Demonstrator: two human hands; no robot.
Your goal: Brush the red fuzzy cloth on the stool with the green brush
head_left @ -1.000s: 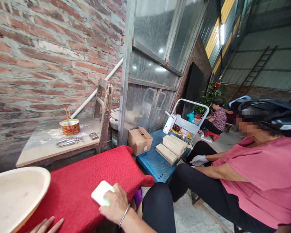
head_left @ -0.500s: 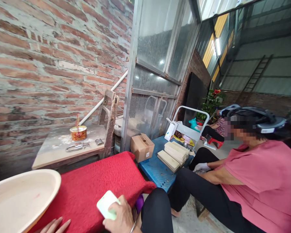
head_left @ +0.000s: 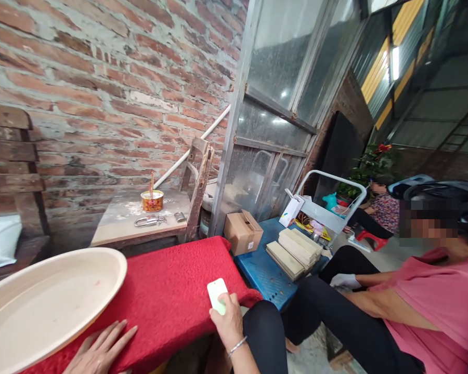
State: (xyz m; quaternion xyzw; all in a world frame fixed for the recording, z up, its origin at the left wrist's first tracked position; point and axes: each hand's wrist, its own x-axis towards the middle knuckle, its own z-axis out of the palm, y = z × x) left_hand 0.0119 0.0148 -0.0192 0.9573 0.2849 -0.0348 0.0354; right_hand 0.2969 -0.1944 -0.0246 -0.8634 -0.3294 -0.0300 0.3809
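Note:
My right hand [head_left: 229,322], with a bracelet at the wrist, grips a flat white and pale green piece [head_left: 215,291] by its near end. This piece is a rectangle with rounded corners and a small dark spot near its far edge; its kind is unclear. Beneath it spreads a red fuzzy cloth [head_left: 179,270] over a table-like surface. My left hand [head_left: 97,348] lies on that cloth with fingers stretched out, nothing in its grasp. Beside my left hand rests a large cream oval basin [head_left: 58,291], partly cut off by the frame.
A wooden chair [head_left: 113,226] holds a tin [head_left: 152,201] and metal locks. Right of the cloth stand a cardboard box [head_left: 243,231] and a blue trolley [head_left: 263,275] with stacked pale boards [head_left: 298,246]. A person in pink [head_left: 432,301] sits close on the right; another sits farther back.
The view has swung left, showing another chair. My right hand has moved forward over the cloth with the pale piece. More of my left hand shows, lying on the cloth.

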